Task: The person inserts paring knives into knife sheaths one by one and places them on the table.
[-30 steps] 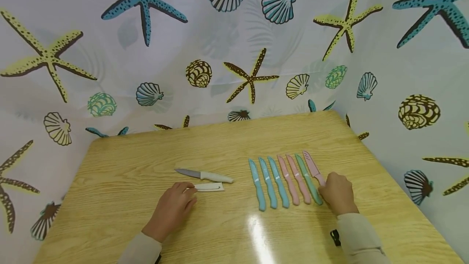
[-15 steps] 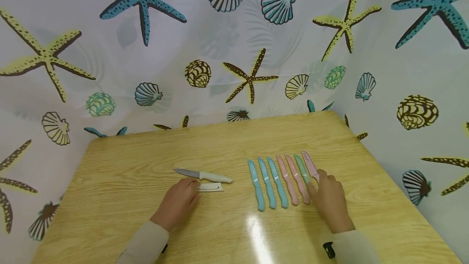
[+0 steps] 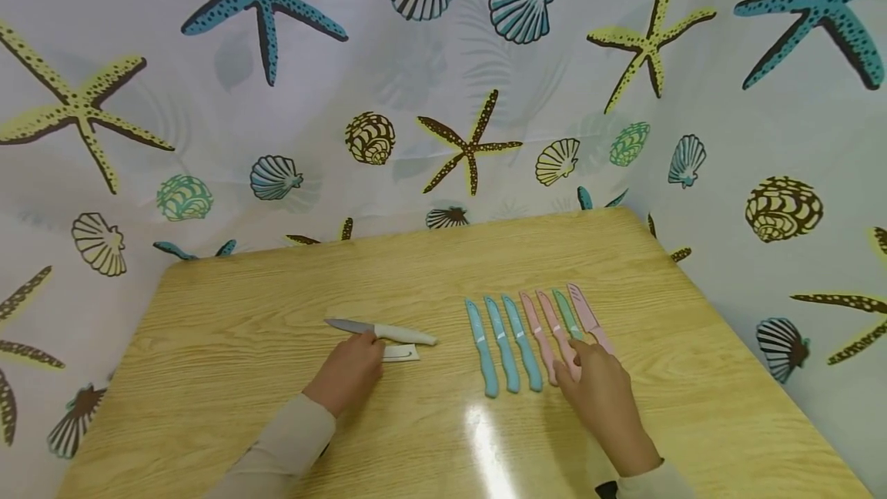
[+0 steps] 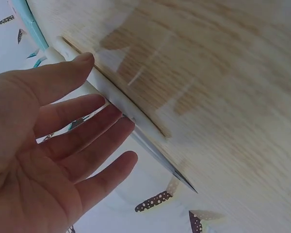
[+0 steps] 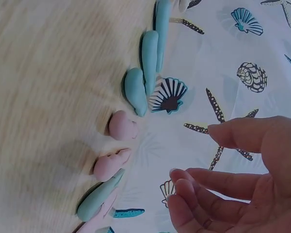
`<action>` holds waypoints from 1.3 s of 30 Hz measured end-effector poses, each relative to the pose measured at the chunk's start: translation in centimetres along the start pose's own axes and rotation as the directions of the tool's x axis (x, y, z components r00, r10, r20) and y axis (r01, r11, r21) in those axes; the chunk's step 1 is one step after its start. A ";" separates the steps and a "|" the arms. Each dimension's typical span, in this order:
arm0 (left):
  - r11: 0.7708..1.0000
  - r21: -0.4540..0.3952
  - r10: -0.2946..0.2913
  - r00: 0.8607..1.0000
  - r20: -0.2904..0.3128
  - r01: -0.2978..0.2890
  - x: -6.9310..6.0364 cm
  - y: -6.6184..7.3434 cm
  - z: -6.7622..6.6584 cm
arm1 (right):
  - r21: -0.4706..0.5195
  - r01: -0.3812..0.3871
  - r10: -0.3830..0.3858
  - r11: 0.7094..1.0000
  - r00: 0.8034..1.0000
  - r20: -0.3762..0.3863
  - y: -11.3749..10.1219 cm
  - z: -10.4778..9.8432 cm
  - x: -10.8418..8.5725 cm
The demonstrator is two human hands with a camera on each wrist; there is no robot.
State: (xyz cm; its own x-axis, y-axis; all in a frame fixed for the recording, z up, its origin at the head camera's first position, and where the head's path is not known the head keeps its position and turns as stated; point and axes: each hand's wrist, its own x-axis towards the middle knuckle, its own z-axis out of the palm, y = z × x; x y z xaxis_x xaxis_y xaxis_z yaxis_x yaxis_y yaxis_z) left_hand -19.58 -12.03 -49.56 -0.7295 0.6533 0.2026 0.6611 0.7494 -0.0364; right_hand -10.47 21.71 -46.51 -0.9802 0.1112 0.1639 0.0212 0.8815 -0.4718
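Note:
My left hand (image 3: 349, 372) is at the left end of a white blade sheath (image 3: 400, 353) on the table. In the left wrist view, its fingers are loosely bent beside the sheath, not closed round it; contact is unclear. Just behind lies a white-handled paring knife (image 3: 407, 335) with a bare grey blade. Over the right end of a row of knives hovers my right hand (image 3: 601, 391), fingers relaxed. It partly hides a green knife (image 3: 567, 316) and a wider pink knife (image 3: 586, 313). The right wrist view shows a gap between hand and handles.
Two slim pink knives (image 3: 532, 322) and three blue knives (image 3: 508, 349) lie side by side, handles toward me. The wooden table (image 3: 277, 283) meets a curtain (image 3: 312, 98) printed with starfish and shells at its back and sides.
My right hand has moved left from the wide pink knife's handle across the green one toward the slim pink knives. My left hand has shifted slightly right along the sheath. The knives stay put.

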 end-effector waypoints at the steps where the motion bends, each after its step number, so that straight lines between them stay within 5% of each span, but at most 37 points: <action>1: 1.000 0.011 -0.003 1.000 -0.003 0.003 0.0 0.0 0.1 | 0.006 0.001 -0.001 1.000 1.000 0.007 -0.1 0.0 -0.1; 12: 0.989 0.147 0.000 1.000 -0.030 0.004 0.2 0.5 0.5 | 0.000 0.089 -0.089 0.996 0.996 -0.023 -1.1 0.4 -1.3; 22: 0.917 0.387 0.166 0.975 -0.147 -0.098 -0.5 0.2 1.1 | 0.039 0.055 -0.056 0.998 0.998 0.025 -2.3 0.5 -1.6; 26: 0.922 0.371 0.182 0.971 -0.154 -0.114 -0.9 0.0 1.2 | 0.049 0.055 -0.057 0.997 0.998 0.035 -2.5 0.6 -1.7; 32: 0.953 0.281 0.118 0.993 -0.012 -0.110 -1.2 -0.2 1.0 | 0.053 0.070 -0.073 0.996 0.996 0.055 -3.1 1.0 -1.7; 39: 0.979 0.173 0.106 0.994 0.041 -0.111 -2.1 -0.8 0.9 | 0.057 0.129 -0.132 0.990 0.990 0.043 -4.3 1.5 -0.9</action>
State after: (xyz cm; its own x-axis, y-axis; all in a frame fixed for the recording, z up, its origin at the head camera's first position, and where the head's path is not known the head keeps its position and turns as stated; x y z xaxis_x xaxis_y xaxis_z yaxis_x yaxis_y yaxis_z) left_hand -18.69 -13.93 -50.80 -0.6622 0.7326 0.1576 0.6977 0.6795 -0.2271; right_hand -9.94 17.10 -45.90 -0.9819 -0.0258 0.1874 -0.1171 0.8608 -0.4953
